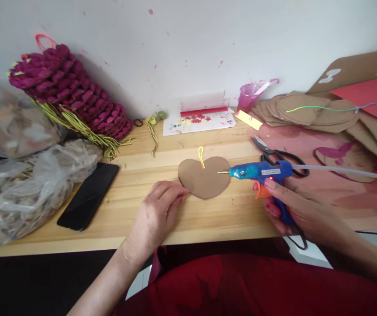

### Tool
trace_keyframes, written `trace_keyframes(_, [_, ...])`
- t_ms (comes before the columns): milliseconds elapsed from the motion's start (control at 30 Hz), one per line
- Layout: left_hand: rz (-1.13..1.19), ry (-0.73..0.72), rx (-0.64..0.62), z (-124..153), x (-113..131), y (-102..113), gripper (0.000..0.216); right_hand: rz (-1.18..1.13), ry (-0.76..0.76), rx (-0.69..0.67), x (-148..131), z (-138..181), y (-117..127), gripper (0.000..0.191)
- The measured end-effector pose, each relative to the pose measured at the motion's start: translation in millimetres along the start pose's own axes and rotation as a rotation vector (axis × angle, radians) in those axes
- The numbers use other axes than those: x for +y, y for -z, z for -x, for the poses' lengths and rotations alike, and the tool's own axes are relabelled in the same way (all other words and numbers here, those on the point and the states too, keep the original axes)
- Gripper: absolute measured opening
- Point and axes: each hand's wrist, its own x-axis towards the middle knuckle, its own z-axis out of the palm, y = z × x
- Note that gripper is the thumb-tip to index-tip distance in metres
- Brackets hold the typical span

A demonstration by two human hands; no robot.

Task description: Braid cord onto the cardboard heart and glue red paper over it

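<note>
Glue gun (257, 170) clamped in the right hand (302, 206), fingers wrapped round it, nozzle (224, 172) over the cardboard heart (204, 186) flat on the table (234, 224)! Left hand (158, 206) pinches the edge, fingers together. Gluing stage, by the look; next calls for steady aim.

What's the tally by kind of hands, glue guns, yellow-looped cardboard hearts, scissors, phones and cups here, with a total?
Hands: 2, left hand and right hand
Glue gun: 1
Yellow-looped cardboard heart: 1
Pair of scissors: 1
Phone: 1
Cup: 1
Total: 7
</note>
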Motion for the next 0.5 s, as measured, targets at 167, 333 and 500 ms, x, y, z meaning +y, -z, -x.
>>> trace_keyframes(167, [-0.100,-0.072,-0.074,0,0,-10,0.051,0.032,0.024,0.023,-1,2,-2,0.040])
trace_keyframes(333, [-0.061,-0.088,-0.037,-4,3,-9,0.051,0.029,0.033,-0.005,-1,2,-2,0.041])
trace_keyframes(500, [-0.050,0.103,0.157,-1,6,10,0.021,0.029,0.023,0.021,2,0,0,0.041])
